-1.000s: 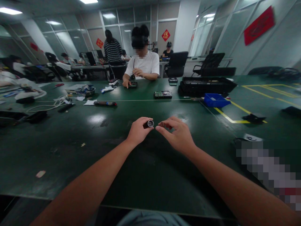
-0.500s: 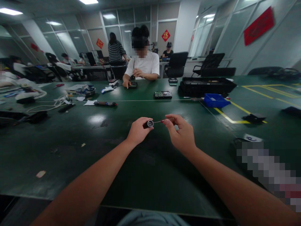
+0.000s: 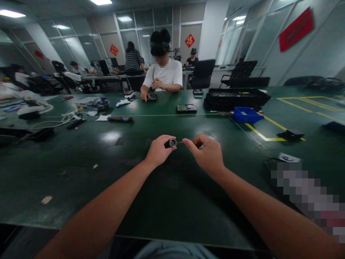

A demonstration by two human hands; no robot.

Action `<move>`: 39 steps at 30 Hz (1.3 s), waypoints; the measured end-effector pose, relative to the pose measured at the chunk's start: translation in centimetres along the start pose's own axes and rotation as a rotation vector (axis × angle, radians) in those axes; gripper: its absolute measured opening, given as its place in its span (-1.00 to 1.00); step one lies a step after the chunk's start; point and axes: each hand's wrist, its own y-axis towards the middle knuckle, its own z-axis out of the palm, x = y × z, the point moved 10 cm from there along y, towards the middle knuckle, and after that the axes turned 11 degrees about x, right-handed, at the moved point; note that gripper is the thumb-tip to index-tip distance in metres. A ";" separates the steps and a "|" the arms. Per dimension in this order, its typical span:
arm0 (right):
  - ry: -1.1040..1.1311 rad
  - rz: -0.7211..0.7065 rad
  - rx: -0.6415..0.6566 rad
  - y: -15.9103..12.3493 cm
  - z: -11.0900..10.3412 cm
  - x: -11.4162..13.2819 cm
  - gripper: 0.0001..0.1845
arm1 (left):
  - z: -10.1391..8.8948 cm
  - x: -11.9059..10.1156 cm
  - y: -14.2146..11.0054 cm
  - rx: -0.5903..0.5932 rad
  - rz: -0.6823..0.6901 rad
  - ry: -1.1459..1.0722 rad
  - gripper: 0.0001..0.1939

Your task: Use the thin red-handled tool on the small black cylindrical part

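My left hand (image 3: 156, 153) is closed around a short black cylinder (image 3: 172, 143), whose round open end has a silver rim and faces me. The cylinder looks like a flashlight tube, but its far part is hidden in my fingers. A thin-shafted screwdriver (image 3: 197, 142) with a brownish, see-through handle is pinched in my right hand (image 3: 208, 153). Its metal shaft points left at the cylinder's rim; whether the tip touches or lies inside, I cannot tell. Both hands are above the green table (image 3: 161, 201).
Past my hands lie a circuit-board drive (image 3: 187, 108), a blue bin (image 3: 246, 115), a long black tray (image 3: 237, 98) and a dark tube-shaped tool (image 3: 120, 119). Cables (image 3: 63, 118) and clutter sit left. Across the table, a person in white (image 3: 164, 73) handles a small dark device.
My right hand first drew right from the cylinder, bringing the thin shaft into view, then its thumb moved slightly left along the screwdriver. My left hand stays put. A striped-shirted person behind bent forward.
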 end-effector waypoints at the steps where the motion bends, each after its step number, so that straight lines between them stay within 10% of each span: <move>1: 0.010 -0.010 0.005 0.0 0.1 0.1 -0.61 | 0.0 0.0 0.0 0.004 -0.002 0.006 -0.60; 13: 0.077 -0.108 0.145 0.1 1.3 1.2 -0.76 | 0.1 -0.2 0.0 0.013 0.008 0.018 -0.60; 26: 0.738 0.301 -0.043 0.5 2.4 -6.0 -0.70 | 0.2 -1.3 0.0 0.054 0.047 0.011 -0.62; 39: 0.317 0.041 -0.014 0.1 0.9 -1.6 -0.76 | 0.3 -1.4 0.1 0.043 0.042 0.032 -0.62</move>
